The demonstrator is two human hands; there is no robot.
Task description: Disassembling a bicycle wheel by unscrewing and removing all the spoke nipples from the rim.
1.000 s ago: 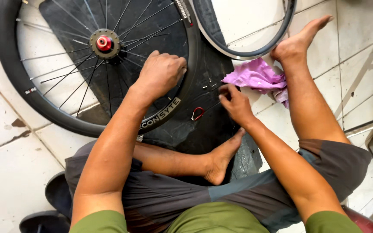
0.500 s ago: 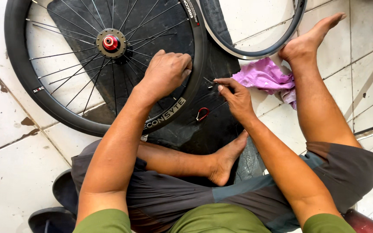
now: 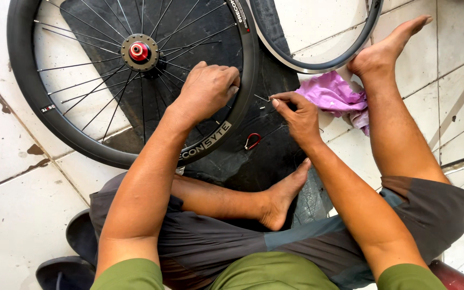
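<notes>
Head view: left hand [image 3: 206, 90] clamped over the glossy black rim of the spoked wheel [image 3: 71, 137], at four o'clock from its red hub [image 3: 139, 51]; right hand [image 3: 296, 115] pinching a thin bent wire tool [image 3: 262, 98] just beside the rim; crumpled pink cloth [image 3: 335, 95] at three o'clock; dark rubber mat [image 3: 267, 156] beneath.

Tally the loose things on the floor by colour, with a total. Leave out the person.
Black: 3 (spoked wheel, rubber mat, second rim)
Pink: 1 (crumpled cloth)
Red: 1 (small clip)
Silver: 1 (thin bent wire, pinched in the right hand; the left hand grips the wheel's rim)
Total: 6
</notes>
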